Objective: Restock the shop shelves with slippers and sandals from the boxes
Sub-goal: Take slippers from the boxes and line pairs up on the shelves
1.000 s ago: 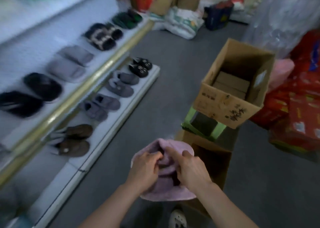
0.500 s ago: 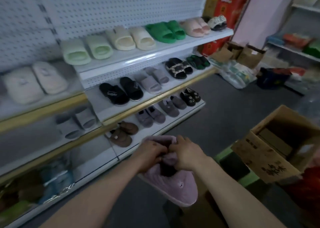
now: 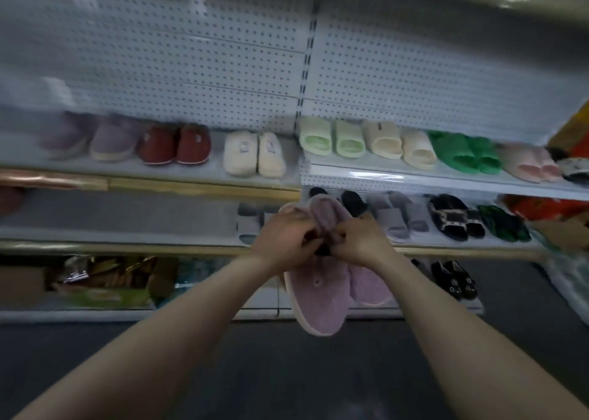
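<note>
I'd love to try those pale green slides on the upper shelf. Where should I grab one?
Take the pale green slide by its wide top strap, coming from the front. Its open toe seems to face you, so fingers should slip under the strap with the thumb on top. Its twin sits close beside it, so a sideways grip looks awkward.
</note>
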{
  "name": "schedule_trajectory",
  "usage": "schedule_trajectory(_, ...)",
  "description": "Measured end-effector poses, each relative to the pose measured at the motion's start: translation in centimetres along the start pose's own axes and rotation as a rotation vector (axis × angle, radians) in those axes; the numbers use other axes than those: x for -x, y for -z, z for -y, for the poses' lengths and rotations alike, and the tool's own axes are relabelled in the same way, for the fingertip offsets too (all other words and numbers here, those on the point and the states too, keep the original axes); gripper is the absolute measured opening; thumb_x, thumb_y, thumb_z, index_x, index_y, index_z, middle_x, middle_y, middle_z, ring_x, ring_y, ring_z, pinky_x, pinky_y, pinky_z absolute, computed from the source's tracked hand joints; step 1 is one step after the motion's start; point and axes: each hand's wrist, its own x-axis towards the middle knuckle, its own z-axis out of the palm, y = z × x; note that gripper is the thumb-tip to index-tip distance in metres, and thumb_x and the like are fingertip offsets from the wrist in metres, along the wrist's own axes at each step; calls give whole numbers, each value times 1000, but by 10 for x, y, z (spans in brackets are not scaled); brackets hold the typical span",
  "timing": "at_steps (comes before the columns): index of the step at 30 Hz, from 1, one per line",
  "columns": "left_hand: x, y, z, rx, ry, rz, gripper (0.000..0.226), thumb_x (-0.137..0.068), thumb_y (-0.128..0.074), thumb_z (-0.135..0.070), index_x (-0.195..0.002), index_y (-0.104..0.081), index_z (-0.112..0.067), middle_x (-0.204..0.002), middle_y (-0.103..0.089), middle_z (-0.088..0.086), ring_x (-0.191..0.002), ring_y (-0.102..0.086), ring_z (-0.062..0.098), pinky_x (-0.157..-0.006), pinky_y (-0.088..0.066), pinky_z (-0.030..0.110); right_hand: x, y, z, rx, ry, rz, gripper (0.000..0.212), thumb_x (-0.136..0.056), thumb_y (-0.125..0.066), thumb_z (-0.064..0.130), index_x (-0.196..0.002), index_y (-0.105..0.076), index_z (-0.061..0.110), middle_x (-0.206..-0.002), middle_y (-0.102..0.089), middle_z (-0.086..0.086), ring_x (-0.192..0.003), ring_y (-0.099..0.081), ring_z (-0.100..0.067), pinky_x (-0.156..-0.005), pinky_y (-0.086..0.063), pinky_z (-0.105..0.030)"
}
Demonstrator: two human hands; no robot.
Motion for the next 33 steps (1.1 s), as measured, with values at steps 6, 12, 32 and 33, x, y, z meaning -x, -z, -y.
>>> schedule_trajectory(6, 1, 61, 63, -106, 8, 194, 33, -72, -51, -35, -96, -69, -23, -101, -68, 7, -107, -55, 31, -88, -40, 35, -60, 31, 88, -117, 11, -31, 37, -95, -47, 46, -100, -65, 15, -111, -66, -14, -102, -60, -34, -87, -45, -34)
schedule_trajectory(12, 12, 119, 178, 21, 3, 163, 39, -66, -40, -29, -81, -69, -8, -82, -69, 13, -83, -59, 34, -74, -43, 35, -128, 44, 175, -388, 19, -15, 48, -88, -52, 62, -78, -68, 18, -88, -70, -7, -90, -65, -27, -84, -50, -36)
schedule_trajectory(32, 20, 249, 445, 75, 420, -3, 32, -79, -62, -11, -110, -64, -6, -92, -61, 13, -92, -59, 31, -72, -38, 29, -317, 91, 376, -365, 173, -54, 23, -89, -54, 20, -67, -49, 25, -79, -60, -1, -82, -61, -26, -65, -40, -32)
schedule_trajectory(33, 18, 255, 451, 51, 420, -31, 28, -79, -62, -8, -108, -64, -6, -86, -57, 9, -88, -58, 30, -70, -35, 28, -325, 95, 379, -365, 179, -65, 23, -89, -54, 20, -67, -50, 25, -84, -64, -3, -86, -63, -28, -69, -44, -34)
